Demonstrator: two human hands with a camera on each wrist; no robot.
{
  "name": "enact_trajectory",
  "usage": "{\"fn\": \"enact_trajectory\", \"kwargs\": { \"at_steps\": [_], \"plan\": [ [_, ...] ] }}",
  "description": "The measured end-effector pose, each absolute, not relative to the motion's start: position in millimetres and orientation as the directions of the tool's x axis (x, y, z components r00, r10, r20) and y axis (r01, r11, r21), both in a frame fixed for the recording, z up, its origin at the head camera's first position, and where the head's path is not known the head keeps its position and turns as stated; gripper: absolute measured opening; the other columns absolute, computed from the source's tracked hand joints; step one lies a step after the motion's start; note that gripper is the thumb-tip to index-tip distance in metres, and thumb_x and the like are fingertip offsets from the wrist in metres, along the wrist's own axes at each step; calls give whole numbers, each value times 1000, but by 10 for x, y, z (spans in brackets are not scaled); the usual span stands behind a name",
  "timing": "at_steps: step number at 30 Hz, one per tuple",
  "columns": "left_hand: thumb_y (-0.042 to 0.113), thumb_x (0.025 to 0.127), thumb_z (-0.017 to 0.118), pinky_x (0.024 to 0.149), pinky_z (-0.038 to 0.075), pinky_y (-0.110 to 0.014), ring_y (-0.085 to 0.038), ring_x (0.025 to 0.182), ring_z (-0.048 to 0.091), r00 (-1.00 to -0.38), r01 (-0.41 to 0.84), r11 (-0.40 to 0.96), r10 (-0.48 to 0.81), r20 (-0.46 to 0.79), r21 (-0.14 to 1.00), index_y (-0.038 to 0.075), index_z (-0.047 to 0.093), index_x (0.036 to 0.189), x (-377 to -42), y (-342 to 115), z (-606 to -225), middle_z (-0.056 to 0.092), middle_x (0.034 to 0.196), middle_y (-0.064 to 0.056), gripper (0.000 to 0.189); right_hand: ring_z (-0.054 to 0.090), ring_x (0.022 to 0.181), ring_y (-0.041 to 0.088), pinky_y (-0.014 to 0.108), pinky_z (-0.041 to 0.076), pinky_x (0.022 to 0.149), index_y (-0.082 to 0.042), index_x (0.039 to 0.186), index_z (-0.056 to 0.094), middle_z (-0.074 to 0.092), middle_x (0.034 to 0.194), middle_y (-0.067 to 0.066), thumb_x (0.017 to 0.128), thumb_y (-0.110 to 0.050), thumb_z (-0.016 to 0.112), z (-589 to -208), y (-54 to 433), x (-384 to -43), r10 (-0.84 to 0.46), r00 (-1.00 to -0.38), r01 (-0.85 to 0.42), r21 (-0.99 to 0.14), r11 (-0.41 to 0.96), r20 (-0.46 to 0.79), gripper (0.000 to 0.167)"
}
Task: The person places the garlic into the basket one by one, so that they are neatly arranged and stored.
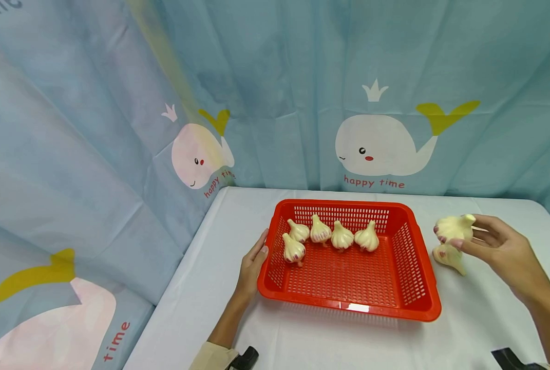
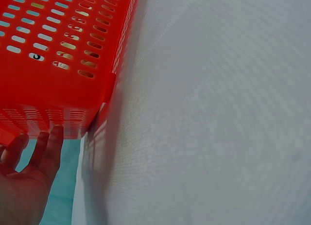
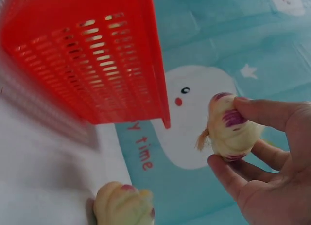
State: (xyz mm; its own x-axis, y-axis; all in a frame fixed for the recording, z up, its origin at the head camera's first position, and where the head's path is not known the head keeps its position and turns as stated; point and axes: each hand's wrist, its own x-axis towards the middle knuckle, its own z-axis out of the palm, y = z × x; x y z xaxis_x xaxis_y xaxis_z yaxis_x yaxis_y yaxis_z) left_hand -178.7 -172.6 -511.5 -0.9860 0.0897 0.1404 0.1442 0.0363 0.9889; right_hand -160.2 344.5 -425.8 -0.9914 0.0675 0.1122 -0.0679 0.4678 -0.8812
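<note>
My right hand (image 1: 501, 246) pinches a garlic bulb (image 1: 454, 227) between thumb and fingers, to the right of the red basket (image 1: 344, 307). In the right wrist view, that bulb shows purple patches and a tuft of brown roots. A second garlic bulb (image 1: 449, 258) lies on the table just below the held one; the right wrist view shows part of it at the bottom. Several garlic bulbs (image 1: 342, 236) sit inside the basket along its back and left sides. My left hand (image 1: 250, 270) touches the basket's left side, its extended fingers (image 2: 52, 149) against the outer wall.
A white cloth covers the table (image 1: 187, 313) beneath the basket. Behind it and on the left hangs a blue curtain (image 1: 275, 92) with printed whales. The basket's raised rim and slotted right wall (image 3: 104, 55) stand between the right hand and the bulbs inside.
</note>
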Motion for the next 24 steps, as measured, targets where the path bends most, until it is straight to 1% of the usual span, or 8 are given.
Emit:
{"fn": "enact_trajectory", "kwargs": {
  "at_steps": [4,7,11,14,18,21,24],
  "plan": [
    [28,115,41,115,46,-28,-17,155,38,-985,148,32,96,144,989,23,36,167,-1788,-1730,-5121,38,169,7,53,57,105,-17,2,47,77,-27,145,53,58,122,-26,99,-19,77,-4198,3350,-1629,54,-990,-89,-882,462,129,53],
    [28,115,40,115,45,-28,-19,156,37,-984,152,31,103,148,988,18,33,168,-1793,-1734,-5128,37,170,6,54,58,104,-15,4,50,77,-26,146,52,57,122,-24,99,-19,77,-4161,3277,-1659,43,-986,-119,-873,472,158,53],
    [28,115,40,115,45,-28,-19,156,37,-984,152,35,101,148,988,17,33,168,-1795,-1731,-5130,37,170,6,55,62,101,-12,7,54,76,-22,148,53,59,122,-21,99,-17,76,-4093,3193,-1705,22,-980,-162,-866,473,195,54],
    [29,115,41,115,45,-28,-18,156,37,-985,150,38,94,146,988,19,35,168,-1791,-1727,-5123,38,169,6,54,61,102,-13,7,54,77,-16,154,50,59,124,-20,100,-19,75,-4034,3135,-1730,9,-980,-169,-860,481,198,59],
    [29,115,41,115,44,-28,-19,156,37,-985,149,37,93,145,988,17,34,168,-1788,-1725,-5118,38,170,5,55,58,105,-14,6,53,78,-10,159,45,55,128,-19,101,-23,75,-3961,3038,-1758,10,-981,-164,-856,490,194,67],
    [29,115,41,116,43,-28,-18,156,35,-984,153,40,95,149,987,16,34,168,-1787,-1723,-5112,37,170,5,55,61,105,-14,5,52,80,-8,158,46,56,129,-19,100,-22,75,-3913,2958,-1789,12,-977,-180,-860,477,211,66],
    [29,115,41,116,43,-28,-17,156,35,-984,155,42,98,150,987,19,35,167,-1784,-1720,-5106,37,170,6,54,62,106,-15,4,51,82,-7,157,48,58,128,-21,100,-20,75,-3865,2893,-1830,-1,-971,-211,-863,459,237,65]
  ]
}}
